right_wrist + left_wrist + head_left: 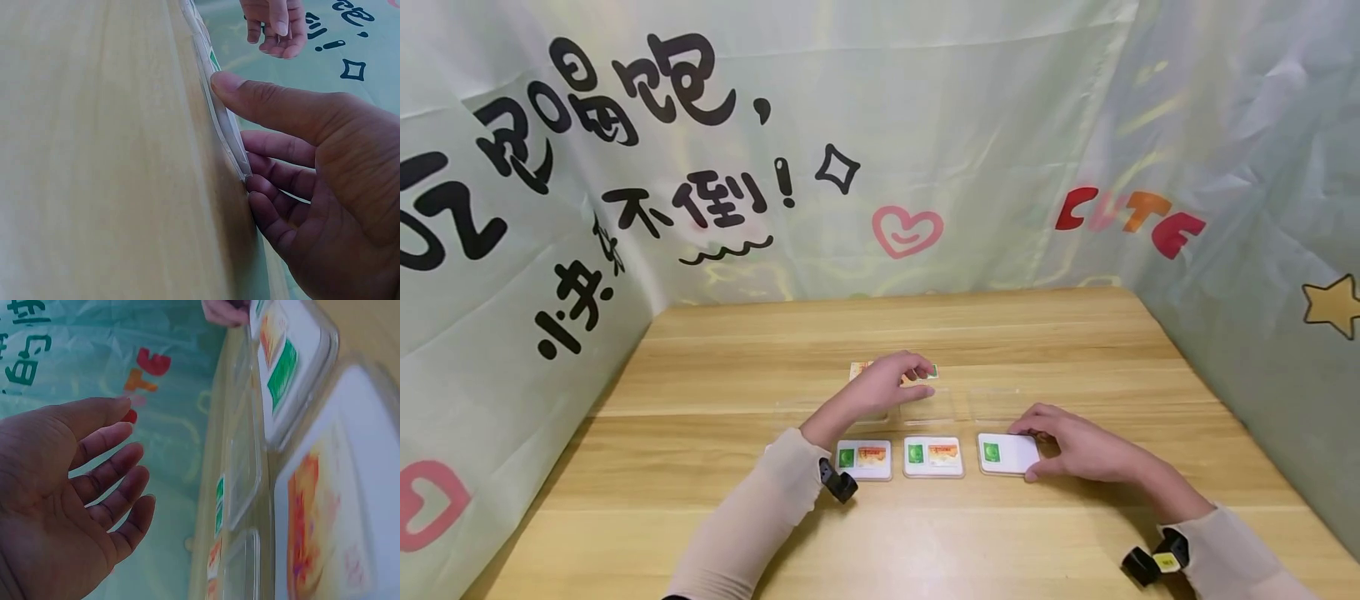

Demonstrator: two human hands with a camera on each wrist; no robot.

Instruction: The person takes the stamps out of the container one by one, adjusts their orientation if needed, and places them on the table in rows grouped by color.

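Note:
My left hand [891, 379] hovers over the table with its fingers loosely bent and nothing held. Under and behind it lie loose stamps [859, 369], partly hidden by the hand. On the right, my right hand [1086, 446] holds the right end of a flat white case [1011, 463], thumb on the near edge and fingers on the far edge. That case bears one green stamp [992, 452] on its left half. To its left sit a middle white case [933, 470] and a left white case [865, 473], each with a green and an orange stamp.
Several clear plastic lids [996, 405] lie in a row behind the white cases, one partly covered by my left forearm. The wooden table [925, 533] is enclosed by printed fabric [985, 150] at the back and both sides.

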